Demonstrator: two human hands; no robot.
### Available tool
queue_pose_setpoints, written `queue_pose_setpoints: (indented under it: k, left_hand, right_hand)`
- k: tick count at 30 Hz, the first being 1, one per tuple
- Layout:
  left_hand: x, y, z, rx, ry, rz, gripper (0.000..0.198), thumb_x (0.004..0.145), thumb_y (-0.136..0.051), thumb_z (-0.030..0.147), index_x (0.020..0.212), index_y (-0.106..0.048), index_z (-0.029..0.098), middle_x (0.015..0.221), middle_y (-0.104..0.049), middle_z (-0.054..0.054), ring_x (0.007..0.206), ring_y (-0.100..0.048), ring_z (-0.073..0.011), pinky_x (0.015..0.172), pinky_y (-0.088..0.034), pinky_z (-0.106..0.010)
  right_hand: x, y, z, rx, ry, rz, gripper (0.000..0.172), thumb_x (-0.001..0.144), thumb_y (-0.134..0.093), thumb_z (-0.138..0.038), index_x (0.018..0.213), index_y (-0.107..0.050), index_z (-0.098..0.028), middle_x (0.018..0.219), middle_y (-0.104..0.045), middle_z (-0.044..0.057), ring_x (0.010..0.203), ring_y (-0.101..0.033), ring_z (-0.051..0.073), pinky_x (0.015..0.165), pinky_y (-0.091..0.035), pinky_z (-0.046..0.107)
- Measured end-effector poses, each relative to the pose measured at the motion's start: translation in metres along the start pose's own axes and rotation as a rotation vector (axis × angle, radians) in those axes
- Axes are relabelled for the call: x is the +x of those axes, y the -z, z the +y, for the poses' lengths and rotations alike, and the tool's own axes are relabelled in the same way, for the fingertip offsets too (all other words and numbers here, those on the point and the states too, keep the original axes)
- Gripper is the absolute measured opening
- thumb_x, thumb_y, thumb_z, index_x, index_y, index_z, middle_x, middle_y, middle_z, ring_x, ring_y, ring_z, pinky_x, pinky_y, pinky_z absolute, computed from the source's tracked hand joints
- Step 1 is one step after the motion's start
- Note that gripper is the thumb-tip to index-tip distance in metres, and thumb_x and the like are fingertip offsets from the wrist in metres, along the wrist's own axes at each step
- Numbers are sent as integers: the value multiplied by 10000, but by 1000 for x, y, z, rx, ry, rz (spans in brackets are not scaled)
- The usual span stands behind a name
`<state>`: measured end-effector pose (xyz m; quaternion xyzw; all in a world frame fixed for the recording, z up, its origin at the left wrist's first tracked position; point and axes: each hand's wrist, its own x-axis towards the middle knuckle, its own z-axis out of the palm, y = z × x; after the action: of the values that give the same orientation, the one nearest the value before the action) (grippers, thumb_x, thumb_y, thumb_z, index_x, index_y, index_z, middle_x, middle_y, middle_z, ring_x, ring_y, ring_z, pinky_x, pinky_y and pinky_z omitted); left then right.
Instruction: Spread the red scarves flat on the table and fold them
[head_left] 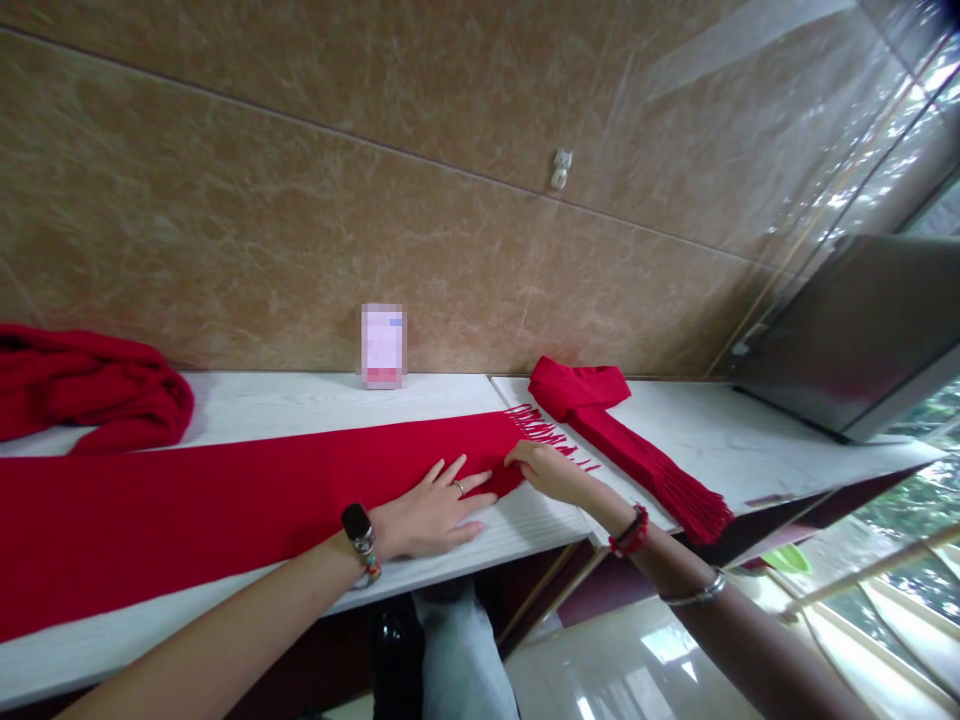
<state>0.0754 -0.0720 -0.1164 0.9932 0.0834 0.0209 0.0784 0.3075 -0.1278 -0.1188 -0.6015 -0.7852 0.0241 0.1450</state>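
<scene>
A long red scarf [247, 485] lies spread along the white counter, its fringed end toward the right. My left hand [435, 508] rests flat near the scarf's front edge, fingers spread, with a ring on one finger. At the fringed end, my right hand [544, 468] pinches the scarf's near corner, which looks turned up or folded over. Its fingertips are partly hidden. Beyond my right hand, a folded red scarf [611, 425] lies bent on the counter, its fringe hanging toward the front edge.
A bunched red cloth [97, 390] sits at the far left by the tiled wall. A blurred pinkish card or box [383, 347] stands against the wall. A white hook [560, 168] is on the tiles. A dark grey appliance [855, 330] stands on the counter's right end.
</scene>
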Motion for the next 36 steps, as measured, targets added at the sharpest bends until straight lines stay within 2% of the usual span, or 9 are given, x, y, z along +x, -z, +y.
queue_pose_setpoints:
  k: [3,6,10,14,18,23,26,30,36]
  left_hand:
    - [1,0,-1,-37,19,-32,487,886,-256,486,1339,-281,309,1434,-208,-27,1304,-45,-342,1008,-104,-554]
    - [1,3,0,-66,10,-38,478,887,-258,477,1332,-299,306,1429,-224,-12,1300,-62,-350,1005,-93,-569]
    - [1,5,2,-90,-8,-23,476,885,-270,469,1330,-303,303,1414,-266,8,1296,-73,-359,996,-81,-592]
    - [1,4,2,-80,-7,-13,480,885,-273,466,1336,-287,304,1402,-293,10,1297,-79,-352,998,-71,-592]
    - [1,3,1,-84,-19,-15,492,879,-290,463,1344,-269,302,1402,-294,15,1298,-69,-352,1003,-71,-587]
    - [0,6,3,-85,-7,-35,492,879,-293,455,1345,-268,300,1411,-272,15,1297,-68,-356,1003,-77,-586]
    - [-1,7,4,-72,-14,-26,491,876,-300,452,1338,-290,288,1400,-297,7,1296,-75,-357,1004,-76,-585]
    - [0,5,3,-60,-18,-9,490,875,-308,449,1335,-300,281,1390,-318,-2,1300,-63,-348,1009,-64,-582]
    - [0,4,3,-95,-14,-15,505,867,-325,455,1344,-276,296,1408,-278,15,1296,-66,-364,998,-79,-604]
  right_hand:
    - [1,6,26,-93,-159,0,335,678,-377,3,831,-645,-128,847,-655,79,816,-579,157,759,-428,257]
    - [2,19,34,-140,-224,24,315,670,-396,-1,772,-658,-142,811,-667,70,804,-591,164,749,-431,251]
    - [11,27,8,-46,-121,46,323,692,-401,-30,795,-672,-172,826,-682,41,794,-603,155,740,-446,247]
    - [25,17,-16,-5,3,-166,325,687,-420,-38,825,-685,-167,826,-691,38,770,-617,150,725,-457,238]
    - [36,12,-5,-51,-89,-138,371,694,-404,-10,905,-676,-148,931,-682,68,844,-618,162,772,-459,252]
    - [39,26,9,-100,-152,-100,386,657,-413,18,919,-670,-101,950,-672,115,873,-612,201,790,-461,297]
    - [36,30,-5,-41,-67,-75,394,683,-399,-3,939,-664,-142,962,-672,75,878,-605,171,795,-457,273]
    - [41,18,-20,51,98,-184,359,704,-410,-27,907,-675,-161,912,-684,50,838,-611,150,783,-460,250]
    - [65,3,18,-64,-96,-88,439,677,-402,24,987,-653,-159,1010,-658,75,915,-601,168,805,-460,261]
